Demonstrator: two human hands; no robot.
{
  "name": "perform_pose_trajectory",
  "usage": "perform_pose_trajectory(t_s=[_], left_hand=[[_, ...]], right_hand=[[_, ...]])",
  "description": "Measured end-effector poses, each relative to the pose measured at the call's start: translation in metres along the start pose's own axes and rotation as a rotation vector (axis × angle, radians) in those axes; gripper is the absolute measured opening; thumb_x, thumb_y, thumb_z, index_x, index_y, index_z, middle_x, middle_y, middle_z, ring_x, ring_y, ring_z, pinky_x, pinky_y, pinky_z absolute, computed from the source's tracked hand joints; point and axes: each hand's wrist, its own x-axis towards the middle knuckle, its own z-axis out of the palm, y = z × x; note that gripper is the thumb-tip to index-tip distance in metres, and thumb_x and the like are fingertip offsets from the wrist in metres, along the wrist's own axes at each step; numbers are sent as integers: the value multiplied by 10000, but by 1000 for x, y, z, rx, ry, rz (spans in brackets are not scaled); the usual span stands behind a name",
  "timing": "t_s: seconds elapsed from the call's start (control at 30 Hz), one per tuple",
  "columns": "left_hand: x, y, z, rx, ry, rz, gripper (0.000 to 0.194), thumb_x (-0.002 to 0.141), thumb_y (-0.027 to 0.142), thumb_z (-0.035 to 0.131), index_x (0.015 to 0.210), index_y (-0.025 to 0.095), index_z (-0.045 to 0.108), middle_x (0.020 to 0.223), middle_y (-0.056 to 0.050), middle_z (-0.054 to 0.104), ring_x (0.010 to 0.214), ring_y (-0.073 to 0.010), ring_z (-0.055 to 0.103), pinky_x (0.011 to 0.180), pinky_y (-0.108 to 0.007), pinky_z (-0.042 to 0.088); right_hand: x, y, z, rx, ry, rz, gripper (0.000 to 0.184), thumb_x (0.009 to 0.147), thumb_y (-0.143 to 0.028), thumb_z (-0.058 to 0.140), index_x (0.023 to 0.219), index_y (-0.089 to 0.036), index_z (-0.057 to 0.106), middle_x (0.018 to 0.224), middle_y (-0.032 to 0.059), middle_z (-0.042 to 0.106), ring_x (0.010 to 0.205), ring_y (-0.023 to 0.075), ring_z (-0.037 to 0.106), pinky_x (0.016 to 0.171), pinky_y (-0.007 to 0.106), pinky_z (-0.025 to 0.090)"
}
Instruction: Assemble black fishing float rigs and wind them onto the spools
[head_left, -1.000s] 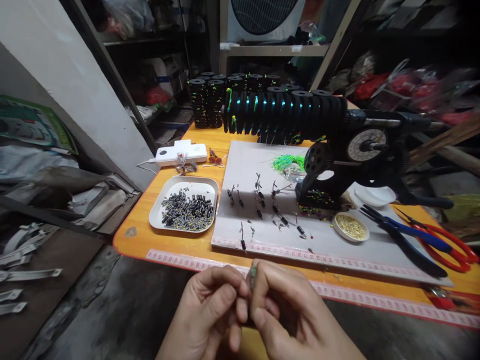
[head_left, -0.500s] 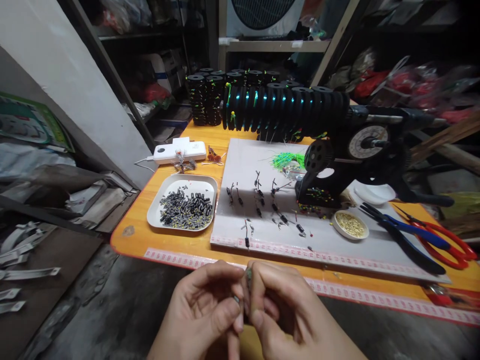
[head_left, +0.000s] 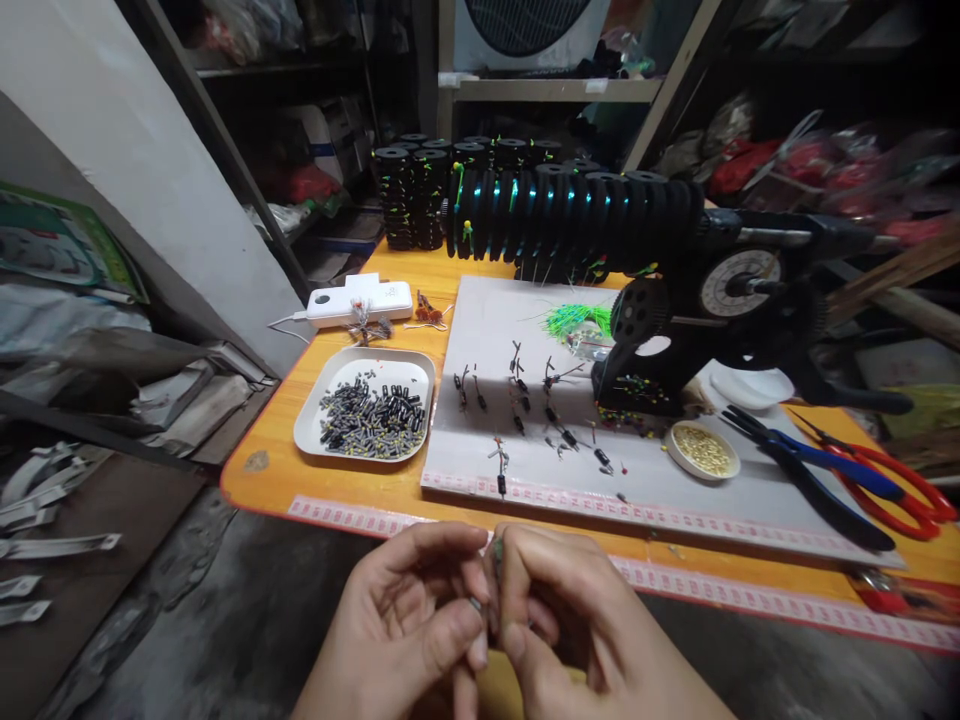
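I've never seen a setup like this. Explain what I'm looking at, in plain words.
There is no robot here: a person works with two bare hands, seen from a camera worn on their head. The right hand pinches a small greenish thing, mostly hidden by the fingers. The left hand is close beside it; whatever it holds is too small to name.

On the wooden table, at left, a white tray holds many small dark pieces. A grey board bears a black machine with a dial and a row of black discs.
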Motion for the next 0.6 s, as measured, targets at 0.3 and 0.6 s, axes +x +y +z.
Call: perform_pose_trajectory(t_s=[0.3,0.6], left_hand=[[-3,-6,8,150,165,159,304,630,242,845,913,248,733,701,27,623,509,-65,603,469,-128,536],[-5,1,-1,785,198,881,579,632,38,795,1082,390,705,803,23,774,696,-177,717,707,-244,597]], right_hand=[[-1,-5,-5,-28,-113,209,122,844,-187,483,725,-200,504,731,3,588,670,130,555,621,243,471],[3,3,-20,-30,-61,68,131,872,-167,604,867,-234,717,793,-17,712,750,112,664,693,205,488]])
